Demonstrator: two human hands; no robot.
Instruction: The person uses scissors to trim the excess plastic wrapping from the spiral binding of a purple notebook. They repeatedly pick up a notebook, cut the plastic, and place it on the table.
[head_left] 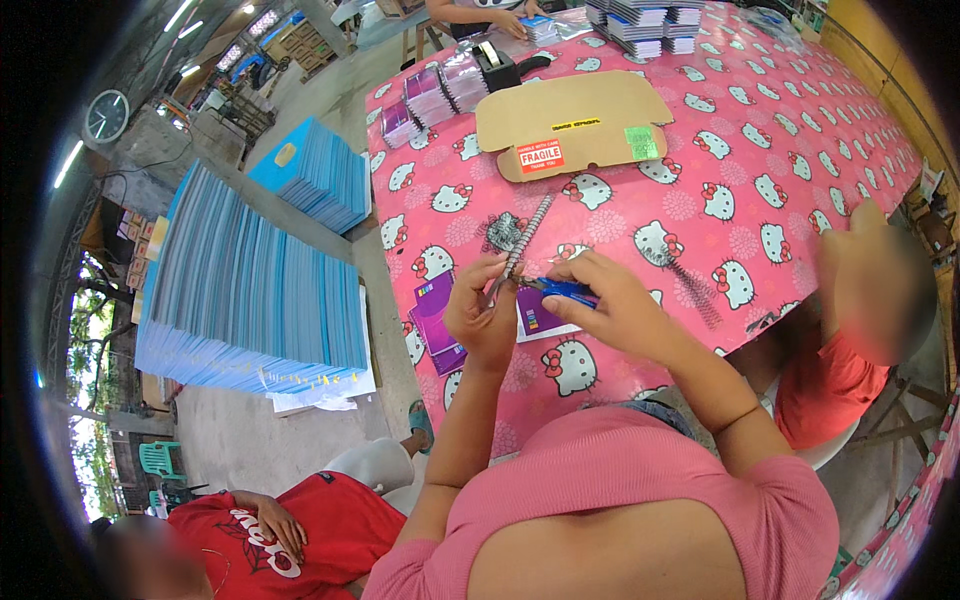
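Observation:
My left hand (482, 312) is closed around the lower end of a dark spiral binding coil (531, 228), which slants up and away over the table. Whether pages are attached to the coil, I cannot tell. Wrapped in my right hand (622, 300) is a pair of blue-handled pliers (566, 290), its jaws close to the coil beside my left fingers. Purple notebook covers (436, 312) lie left of my left hand, and another purple notebook (538, 318) shows beneath the pliers. A tangle of black coils (503, 233) rests just beyond my left hand.
The pink patterned tabletop (620, 225) carries more loose coils (694, 292), flattened cardboard (570, 120), a tape dispenser (495, 65) and purple notebook stacks (425, 95). Tall blue stacks (265, 290) stand at left. People in red sit on both sides; another person's hands (515, 22) work at the far end.

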